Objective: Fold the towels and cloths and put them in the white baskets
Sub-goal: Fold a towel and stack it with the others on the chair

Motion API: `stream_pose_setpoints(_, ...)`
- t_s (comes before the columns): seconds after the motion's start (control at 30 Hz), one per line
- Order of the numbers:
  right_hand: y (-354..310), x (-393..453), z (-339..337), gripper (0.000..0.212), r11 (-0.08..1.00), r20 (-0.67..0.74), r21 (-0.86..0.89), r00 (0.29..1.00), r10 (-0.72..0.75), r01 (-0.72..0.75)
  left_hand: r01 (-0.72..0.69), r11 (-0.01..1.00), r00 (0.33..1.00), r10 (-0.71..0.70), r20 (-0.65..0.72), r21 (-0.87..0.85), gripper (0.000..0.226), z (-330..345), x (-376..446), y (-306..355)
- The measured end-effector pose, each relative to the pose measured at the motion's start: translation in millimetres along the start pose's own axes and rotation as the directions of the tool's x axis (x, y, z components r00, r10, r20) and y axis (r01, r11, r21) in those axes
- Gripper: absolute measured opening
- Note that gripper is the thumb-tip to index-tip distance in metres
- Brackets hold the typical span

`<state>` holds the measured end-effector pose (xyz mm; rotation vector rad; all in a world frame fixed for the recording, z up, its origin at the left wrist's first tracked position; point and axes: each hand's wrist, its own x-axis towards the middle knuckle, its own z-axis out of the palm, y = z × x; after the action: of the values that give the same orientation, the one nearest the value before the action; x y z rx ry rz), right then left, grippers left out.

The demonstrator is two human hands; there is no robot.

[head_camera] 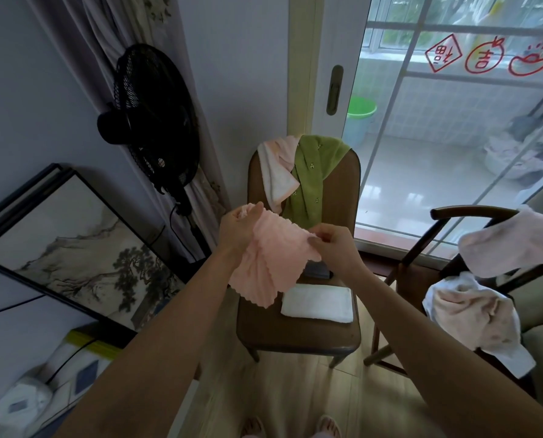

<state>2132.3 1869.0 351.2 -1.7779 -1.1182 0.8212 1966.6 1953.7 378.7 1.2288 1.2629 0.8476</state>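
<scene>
- Pink cloth [268, 263] held up in the air over the brown chair [298, 330], between both hands; lower part hangs loose w/ a scalloped edge, covering the chair seat's left-rear area.
- Left hand [237, 230] grips the cloth's upper left corner, fingers closed round bunched fabric.
- Right hand [332, 245] pinches the upper right edge btwn thumb and fingers.
- White folded towel [317, 304] lies flat on the seat, just right of and below the hanging cloth; apart from it as far as can be told.
- Dark object [319, 272] at seat rear, mostly hidden behind cloth and right hand; can't tell what it is.
- Chair back draped w/ a green towel [309, 175] and a pale pink-white towel [278, 172], side by side, overlapping at top.
- Second wooden chair [447, 245] at right: light pinkish towel [513, 245] over its top rail, another crumpled pale cloth [475, 314] lower down.
- Black fan [153, 118] stands left of the brown chair, by the curtain [115, 26].
- Framed painting [74, 248] leans against the left wall.
- Glass sliding door [453, 121] behind the chair; green bucket [360, 116] seen beyond it.
- No white basket clearly seen.
</scene>
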Motion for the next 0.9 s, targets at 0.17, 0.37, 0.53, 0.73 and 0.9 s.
stream_pose_setpoints(0.17,12,-1,-5,0.019,0.997,-0.041,0.081,0.999,0.007,-0.004,-0.016,1.000,0.999,0.017,0.028,-0.007,0.028,0,3,-1)
stream_pose_setpoints(0.37,8,-5,-8,0.041,0.993,0.131,0.103,0.988,-0.077,0.064,0.013,0.997,0.996,-0.007,0.084,-0.073,0.022,5,0,5)
stream_pose_setpoints(0.53,9,-1,-4,0.013,0.981,0.324,0.181,0.946,0.012,-0.074,0.001,0.999,0.992,0.006,0.129,-0.053,0.032,9,-2,10)
stream_pose_setpoints(0.73,4,-3,-3,0.017,0.995,0.330,0.081,0.943,0.034,-0.065,-0.087,0.996,0.989,0.083,0.124,0.028,0.040,7,-4,8)
stream_pose_setpoints(0.9,8,0,-5,0.022,0.998,0.239,-0.026,0.970,-0.042,0.050,-0.147,0.988,0.987,0.143,0.076,0.047,0.034,-3,0,3)
